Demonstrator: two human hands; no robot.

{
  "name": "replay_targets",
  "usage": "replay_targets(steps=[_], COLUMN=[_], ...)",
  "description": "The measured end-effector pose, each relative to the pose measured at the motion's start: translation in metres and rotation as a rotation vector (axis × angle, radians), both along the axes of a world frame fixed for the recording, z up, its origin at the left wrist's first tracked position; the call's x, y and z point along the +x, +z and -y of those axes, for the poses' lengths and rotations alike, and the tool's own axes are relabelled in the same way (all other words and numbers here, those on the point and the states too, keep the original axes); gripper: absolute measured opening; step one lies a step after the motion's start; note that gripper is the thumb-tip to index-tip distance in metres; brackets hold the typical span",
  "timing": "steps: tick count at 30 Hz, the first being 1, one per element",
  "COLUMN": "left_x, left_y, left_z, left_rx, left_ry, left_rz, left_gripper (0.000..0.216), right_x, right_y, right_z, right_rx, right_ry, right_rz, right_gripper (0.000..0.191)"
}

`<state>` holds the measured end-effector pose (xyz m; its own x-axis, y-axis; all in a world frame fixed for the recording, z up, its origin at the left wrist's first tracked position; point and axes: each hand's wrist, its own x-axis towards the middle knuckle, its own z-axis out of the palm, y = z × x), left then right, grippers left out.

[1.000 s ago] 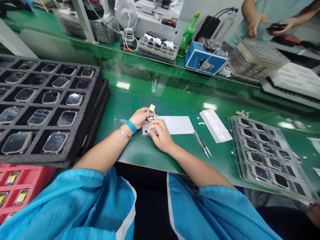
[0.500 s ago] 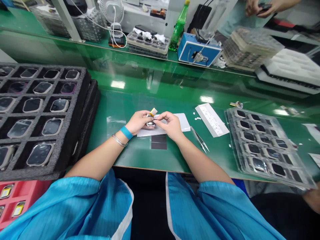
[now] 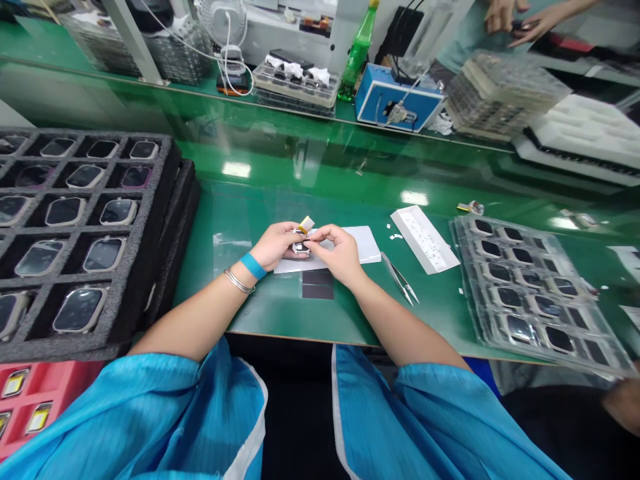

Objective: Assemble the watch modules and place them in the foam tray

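We see the left hand and right hand pinching, fingers narrow, a small metal module above a white card, long axis running away, yellow tab tilted up-right.

**Asker:** Can anything be read on the blue box at the back of the bench?
**Reader:** No. It carries small fittings and markings, but no word or number comes through.

**Asker:** And the green bottle?
**Reader:** It is too blurred and turned to give any label text.

**Asker:** The white strip beside the tweezers?
**Reader:** Only rows of tiny marks, too small to tell.

**Asker:** The yellow tab on the small metal part, or the yellow-and-black pieces in the red tray?
**Reader:** Nothing legible on those either. No text, brand or number can be read anywhere.
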<state>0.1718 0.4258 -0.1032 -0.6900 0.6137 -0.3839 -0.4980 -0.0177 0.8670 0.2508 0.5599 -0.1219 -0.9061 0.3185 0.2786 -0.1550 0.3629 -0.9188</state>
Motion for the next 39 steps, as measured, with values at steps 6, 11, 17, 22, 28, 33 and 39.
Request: replay_targets(steps=[6,11,17,22,28,33,39], left_x=[0.001,0.002,0.003,0.001,0.002,0.001,-0.009], left_y=[0.001,0.002,0.001,0.003,0.000,-0.003,0.002], left_z=[0.000,0.000,0.001,0.002,0.000,-0.001,0.005], left_rx=[-0.001,0.003,-0.012,0.031,0.030,0.016,0.152], left_ry=[0.000,0.042,-0.027,-0.126,-0.115,-0.065,-0.048], left_rz=[-0.003,-0.007,-0.031,0.041,0.018,0.037,0.260], left_gripper=[0.009,0.014,0.022,0.029,0.037,0.023,0.032], right_x=[0.002,0.004,-0.008,-0.008,-0.001,0.001,0.002], right_y=[-0.002,0.003,-0.004,-0.003,0.001,-0.001,-0.001], right_z=[0.002,0.002,-0.011,-0.013,-0.009,-0.006,-0.007], right_rx=[0.173,0.481,-0.028,-0.060,0.207,0.535,0.769], right_ry=[0.001,-0.073,0.015,-0.028,-0.078,-0.030,0.032], right_rz=[-0.024,-0.101,0.077,0.047,-0.088,-0.173,-0.177], right_gripper=[0.007,0.011,0.041,0.021,0.010,0.012,0.019])
